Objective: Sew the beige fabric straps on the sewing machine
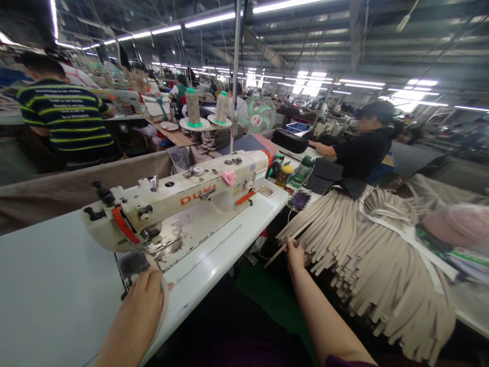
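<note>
My left hand is closed on a beige strap at the front of the white sewing machine, beside its needle area. The strap curves down along the hand's right side. To the right, my right hand pinches the end of a beige strip at the left edge of a large bundle of beige strips. A white band lies across that bundle.
Thread cones stand behind the machine, near a green fan. Bottles are at the table's right end. A person in black works at the right, another in stripes at the left.
</note>
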Action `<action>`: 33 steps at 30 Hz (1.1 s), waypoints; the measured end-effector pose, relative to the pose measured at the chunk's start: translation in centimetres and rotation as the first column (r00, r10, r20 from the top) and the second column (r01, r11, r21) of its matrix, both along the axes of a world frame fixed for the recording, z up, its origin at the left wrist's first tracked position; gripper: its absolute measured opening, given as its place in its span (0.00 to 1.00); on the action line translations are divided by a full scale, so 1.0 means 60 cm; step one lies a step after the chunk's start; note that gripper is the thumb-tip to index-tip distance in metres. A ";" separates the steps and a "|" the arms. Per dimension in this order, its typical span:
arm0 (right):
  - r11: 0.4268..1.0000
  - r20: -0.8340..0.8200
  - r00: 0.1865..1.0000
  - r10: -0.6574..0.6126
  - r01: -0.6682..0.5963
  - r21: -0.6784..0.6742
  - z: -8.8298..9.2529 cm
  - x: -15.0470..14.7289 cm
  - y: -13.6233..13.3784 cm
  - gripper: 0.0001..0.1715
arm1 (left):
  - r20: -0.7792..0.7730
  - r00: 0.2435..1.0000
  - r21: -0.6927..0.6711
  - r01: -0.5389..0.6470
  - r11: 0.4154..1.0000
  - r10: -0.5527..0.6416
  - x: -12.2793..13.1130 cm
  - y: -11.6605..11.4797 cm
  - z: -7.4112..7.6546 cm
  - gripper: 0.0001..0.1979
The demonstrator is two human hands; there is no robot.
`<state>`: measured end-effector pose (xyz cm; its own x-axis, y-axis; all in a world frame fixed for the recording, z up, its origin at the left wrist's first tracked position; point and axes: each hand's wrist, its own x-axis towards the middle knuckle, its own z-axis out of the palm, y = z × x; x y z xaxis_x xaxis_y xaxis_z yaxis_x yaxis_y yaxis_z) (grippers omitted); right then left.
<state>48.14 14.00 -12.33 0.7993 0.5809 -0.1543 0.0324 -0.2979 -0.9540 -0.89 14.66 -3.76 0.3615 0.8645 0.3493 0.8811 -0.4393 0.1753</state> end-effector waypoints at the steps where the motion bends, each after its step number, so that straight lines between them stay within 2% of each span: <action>1: 0.998 -0.032 0.998 0.060 -0.061 -0.025 -0.013 -0.030 -0.013 0.19 | -0.013 1.000 0.009 0.001 1.000 0.000 -0.001 0.002 -0.003 0.15; 4: 0.966 -0.153 0.960 0.234 -0.247 -0.077 -0.051 -0.116 -0.049 0.19 | -0.028 1.000 0.029 0.015 0.999 -0.014 -0.008 0.009 -0.018 0.16; 6: 0.943 -0.206 0.932 0.298 -0.321 -0.085 -0.061 -0.140 -0.058 0.18 | -0.028 1.000 0.015 0.010 1.000 -0.010 -0.013 0.012 -0.025 0.16; 8: 0.944 -0.217 0.929 0.298 -0.321 -0.076 -0.053 -0.124 -0.049 0.18 | -0.029 1.000 0.004 0.008 1.000 -0.008 -0.015 0.012 -0.025 0.16; 10: 0.968 -0.188 0.954 0.233 -0.246 -0.048 -0.032 -0.078 -0.029 0.20 | -0.026 1.000 0.012 0.012 1.000 -0.012 -0.012 0.009 -0.018 0.15; 13: 0.994 -0.127 0.986 0.106 -0.105 0.020 0.002 -0.007 -0.004 0.30 | -0.041 0.999 0.032 0.017 0.999 -0.016 -0.002 0.001 -0.003 0.15; 15: 0.997 -0.105 0.992 0.075 -0.070 0.046 0.013 0.009 -0.001 0.34 | -0.066 0.997 0.029 0.036 0.999 -0.034 0.003 -0.004 0.002 0.15; 17: 0.993 -0.109 0.988 0.112 -0.109 0.033 0.009 -0.005 -0.007 0.32 | -0.070 0.997 0.025 0.039 0.999 -0.037 0.004 -0.006 -0.002 0.15; 21: 0.962 -0.153 0.952 0.265 -0.273 -0.030 -0.019 -0.067 -0.026 0.25 | -0.033 0.999 0.001 -0.027 1.000 0.027 -0.005 -0.006 -0.020 0.15; 23: 0.951 -0.156 0.943 0.295 -0.305 -0.043 -0.023 -0.079 -0.027 0.25 | -0.054 0.998 0.001 -0.022 1.000 0.022 -0.009 -0.005 -0.023 0.15; 25: 0.956 -0.136 0.949 0.284 -0.292 -0.043 -0.012 -0.070 -0.020 0.29 | -0.095 0.995 0.020 -0.009 1.000 0.011 -0.009 -0.006 -0.019 0.14; 30: 0.979 -0.027 0.979 0.203 -0.203 -0.015 0.040 -0.030 -0.002 0.37 | -0.132 0.991 0.098 -0.002 0.995 0.015 -0.005 -0.012 -0.011 0.16; 33: 0.978 0.052 0.977 0.208 -0.209 0.000 0.065 -0.044 -0.001 0.39 | -0.128 0.992 0.131 0.001 0.991 0.016 -0.005 -0.012 -0.016 0.17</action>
